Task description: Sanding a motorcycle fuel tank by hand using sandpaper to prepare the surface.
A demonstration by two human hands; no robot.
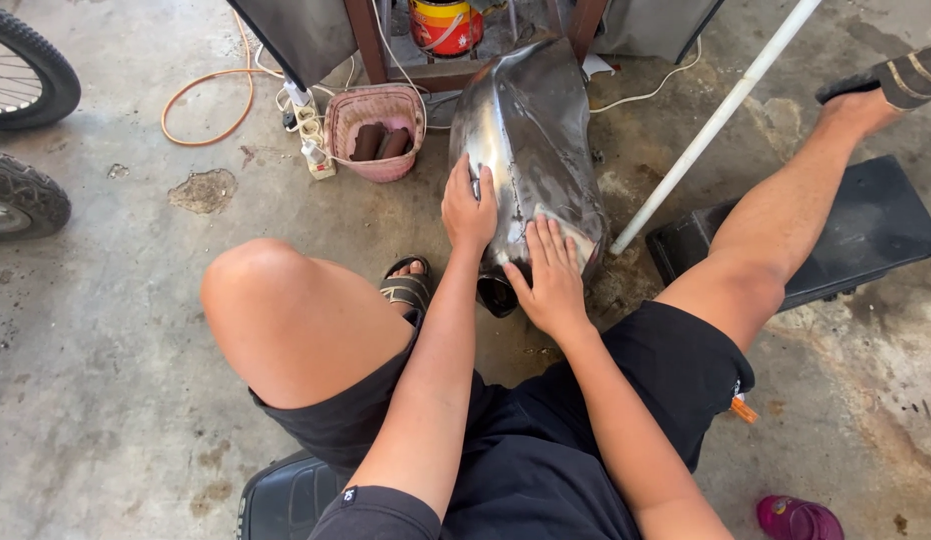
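The concrete floor [115, 400] is carrying everything here, and the big bare-metal tank shell [530, 140] is lying on it between the person's spread legs, its narrow end pointing back toward the person's lap. Much of the shell is showing dull grey metal with streaks and patches across it, so the surface looks to be stripped already over most of what is visible, while the duller patch near its lower right edge seems to be what is left; how even the far side is cannot be told. Just right of the shell a white pole [715, 120] is leaning across the floor, and beyond that a black seat pad [865, 230] is lying under the right leg. Left of the shell a pink woven basket [375, 135] is sitting with dark blocks in it, a white power strip [310, 135] lying just beside the basket and an orange cord [205, 100] looping farther left. Behind the shell a red and yellow can [445, 25] is standing under a frame. The left hand [468, 210] is lying flat on the shell's left flank, fingers together and grip wide, holding nothing. The right hand [550, 275] is pressing palm-down on the shell's near end, fingers spread, grip likewise wide; whether anything thin is lying under the palm cannot be told. Both forearms are reaching forward, nearly straight.
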